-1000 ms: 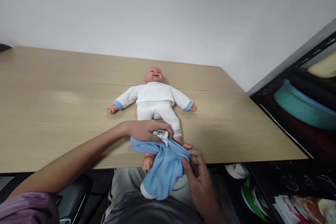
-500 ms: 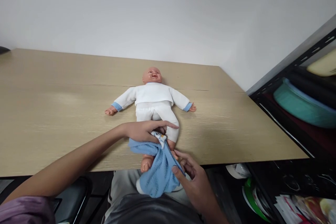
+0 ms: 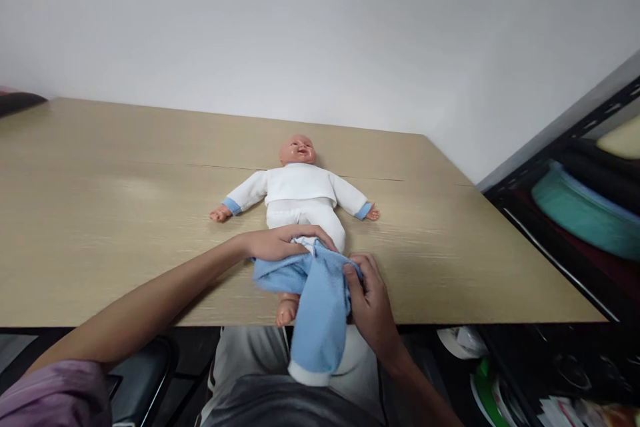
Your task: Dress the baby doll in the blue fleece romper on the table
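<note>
There is one baby doll (image 3: 299, 195) lying on its back just beyond my hands, head pointing away from me, both arms spread wide, dressed in one white top with blue cuffs and white trousers. One pair of light blue trousers (image 3: 314, 300) is the only other garment, and both my hands are on it. My left hand (image 3: 280, 244) is pinched on its waistband at the doll's thigh, fingers curled over the cloth. My right hand (image 3: 369, 299) is clamped on the other side of the waistband, just to the right of the doll's leg. One bare doll foot (image 3: 286, 311) shows below my left hand, sticking out at the near edge of the wooden table (image 3: 100, 233); the other leg is hidden inside the blue cloth, whose one white-cuffed leg hangs over that edge toward my lap. Bare tabletop stretches wide left of my left hand and somewhat less right of my right hand, where the table ends beside one black shelf rack (image 3: 575, 200).
</note>
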A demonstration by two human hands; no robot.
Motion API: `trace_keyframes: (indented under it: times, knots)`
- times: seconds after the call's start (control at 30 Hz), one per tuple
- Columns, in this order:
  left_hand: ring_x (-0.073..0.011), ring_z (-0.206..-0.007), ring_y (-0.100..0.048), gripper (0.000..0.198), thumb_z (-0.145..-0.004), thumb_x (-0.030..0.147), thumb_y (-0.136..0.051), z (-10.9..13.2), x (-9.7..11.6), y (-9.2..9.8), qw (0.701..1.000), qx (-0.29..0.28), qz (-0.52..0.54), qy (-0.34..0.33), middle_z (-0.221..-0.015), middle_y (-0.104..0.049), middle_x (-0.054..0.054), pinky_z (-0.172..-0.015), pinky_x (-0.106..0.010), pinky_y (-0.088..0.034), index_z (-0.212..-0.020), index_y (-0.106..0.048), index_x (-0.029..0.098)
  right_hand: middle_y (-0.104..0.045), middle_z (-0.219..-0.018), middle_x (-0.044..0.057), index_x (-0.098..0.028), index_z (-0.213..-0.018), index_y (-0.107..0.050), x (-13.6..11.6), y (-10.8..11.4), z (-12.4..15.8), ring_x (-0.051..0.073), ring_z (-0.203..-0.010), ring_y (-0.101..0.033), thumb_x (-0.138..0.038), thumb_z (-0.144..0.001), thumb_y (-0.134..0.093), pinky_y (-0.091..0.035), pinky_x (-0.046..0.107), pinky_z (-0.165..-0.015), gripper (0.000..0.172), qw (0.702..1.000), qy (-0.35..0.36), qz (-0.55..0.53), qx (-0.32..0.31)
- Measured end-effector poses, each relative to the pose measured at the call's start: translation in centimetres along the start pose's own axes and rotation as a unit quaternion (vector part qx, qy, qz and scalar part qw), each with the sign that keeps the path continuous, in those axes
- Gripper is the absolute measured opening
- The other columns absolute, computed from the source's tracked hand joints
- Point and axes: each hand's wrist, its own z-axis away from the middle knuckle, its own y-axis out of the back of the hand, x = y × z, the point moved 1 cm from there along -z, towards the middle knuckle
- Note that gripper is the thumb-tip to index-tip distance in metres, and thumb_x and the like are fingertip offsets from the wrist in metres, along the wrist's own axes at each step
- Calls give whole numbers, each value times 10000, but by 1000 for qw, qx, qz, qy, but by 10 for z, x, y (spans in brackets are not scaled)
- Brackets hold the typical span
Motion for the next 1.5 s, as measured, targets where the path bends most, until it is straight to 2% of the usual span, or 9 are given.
trace_keyframes:
  times: [0.27,0.47,0.63,0.83,0.97,1.1,1.2,1.33,1.5]
  knots:
    - [-285,-1432,-558,487,-1071,576,-517,2,-2,5,992,117,-24,48,-1496,-653,-73,-1268,-435,-350,-1427,-625,261,-629,-770,-19,-238,-995,-606,-6,-2,-61,189,-714,-593,-543,-1098,-427,-432,301,-702,369,999,4,33,-40]
    - [-333,-1576,-388,762,-965,696,-640,1,-7,7,987,147,2,62,-1651,-510,-104,-1320,-484,-264,-1571,-497,257,-628,-809,-2,-235,-981,-605,26,-13,-138,206,-759,-581,-620,-1057,-449,-439,309,-695,422,992,30,-9,-121]
    - [-358,-1475,-498,905,-823,614,-838,3,-11,7,982,170,27,79,-1578,-540,-132,-1251,-542,-382,-1544,-426,256,-634,-815,2,-234,-926,-607,42,-38,-163,213,-789,-581,-638,-1023,-505,-461,321,-718,428,987,38,-31,-152]
    - [-277,-1197,-627,503,-942,494,-746,-2,0,-2,969,236,-41,62,-1226,-643,-73,-1055,-429,-512,-1302,-520,224,-604,-845,0,-241,-986,-613,40,-28,-154,197,-783,-555,-704,-1005,-513,-479,307,-731,474,980,14,-99,-174]
    - [-168,-789,-560,317,-986,508,-688,1,7,-6,936,292,-189,52,-837,-567,26,-750,-304,-459,-953,-573,214,-579,-914,9,-229,-1054,-635,36,-6,-157,195,-823,-553,-737,-918,-647,-480,301,-754,526,933,57,-124,-334]
    - [-175,-759,-552,295,-1020,468,-634,6,3,-2,899,324,-292,30,-802,-570,19,-724,-314,-418,-882,-553,219,-531,-948,-2,-227,-966,-616,27,6,-164,201,-887,-547,-606,-808,-839,-477,315,-824,467,881,124,-107,-443]
    - [-205,-838,-597,249,-1041,457,-593,5,-2,2,888,346,-297,54,-889,-635,-11,-781,-340,-442,-967,-562,222,-539,-941,3,-225,-924,-623,23,6,-164,206,-905,-553,-560,-884,-778,-487,336,-859,371,885,135,-97,-435]
    - [-222,-901,-610,309,-1021,486,-623,3,1,3,882,371,-274,93,-1000,-659,-32,-849,-368,-467,-1163,-548,223,-516,-821,-21,-237,-917,-592,31,-4,-159,180,-777,-517,-509,-991,-641,-492,316,-770,287,939,65,-107,-321]
    - [-313,-1062,-611,716,-756,702,-849,3,5,1,918,277,-250,137,-1082,-642,-54,-949,-447,-502,-1251,-616,240,-510,-853,-18,-260,-905,-504,45,-29,-153,190,-821,-523,-446,-962,-614,-495,314,-809,223,974,36,-137,-176]
